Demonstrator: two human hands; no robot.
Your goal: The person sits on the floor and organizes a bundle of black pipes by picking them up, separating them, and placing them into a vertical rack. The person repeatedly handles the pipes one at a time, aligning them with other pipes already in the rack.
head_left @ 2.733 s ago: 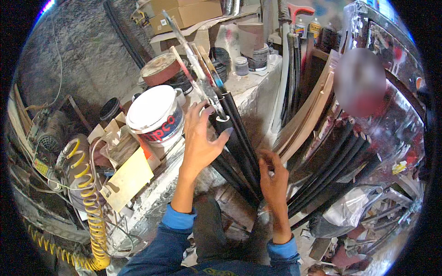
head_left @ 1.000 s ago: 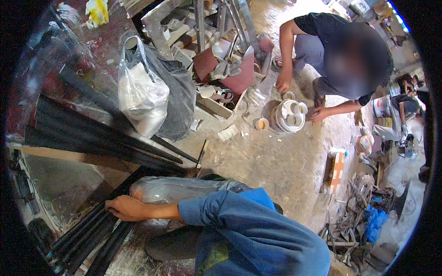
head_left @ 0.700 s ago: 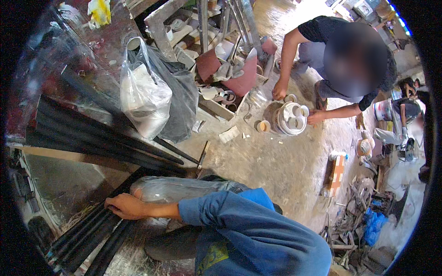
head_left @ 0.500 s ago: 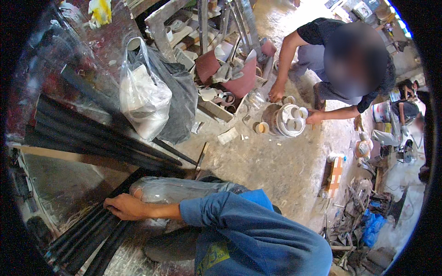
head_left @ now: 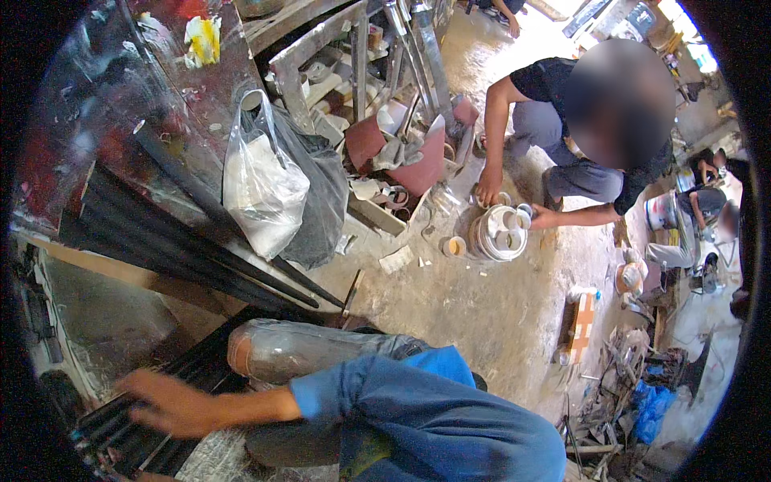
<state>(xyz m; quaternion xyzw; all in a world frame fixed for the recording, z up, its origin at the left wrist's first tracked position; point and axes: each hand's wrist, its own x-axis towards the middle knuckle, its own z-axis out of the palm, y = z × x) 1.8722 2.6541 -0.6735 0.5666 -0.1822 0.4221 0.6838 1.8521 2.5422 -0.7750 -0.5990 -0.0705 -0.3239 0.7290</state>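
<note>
A cluttered workshop is shown, its concrete floor (head_left: 434,321) strewn with scraps and dust. At the lower left, the right hand (head_left: 171,404) is held over black tubes (head_left: 173,451) laid side by side; it is blurred, its fingers seemingly parted, and whether any tube is touched cannot be told. How the left hand stands cannot be told either. Part of the tubes is covered by the right hand, and the space just beside is taken up by a bent knee (head_left: 277,353) in worn grey trousers.

Above, a second bundle of black tubes (head_left: 173,241) is seen leaning across a paint-smeared surface (head_left: 80,128). Near its lower ends, a clear plastic bag (head_left: 261,193) with white contents is set against a dark bag (head_left: 325,197). Farther off, reddish sheets (head_left: 418,165) are heaped among metal bars (head_left: 418,60). A white bucket (head_left: 499,251) topped with small cups is being handled by a crouching co-worker (head_left: 526,84). At the right, a blue plastic bag (head_left: 650,410) is surrounded by debris.
</note>
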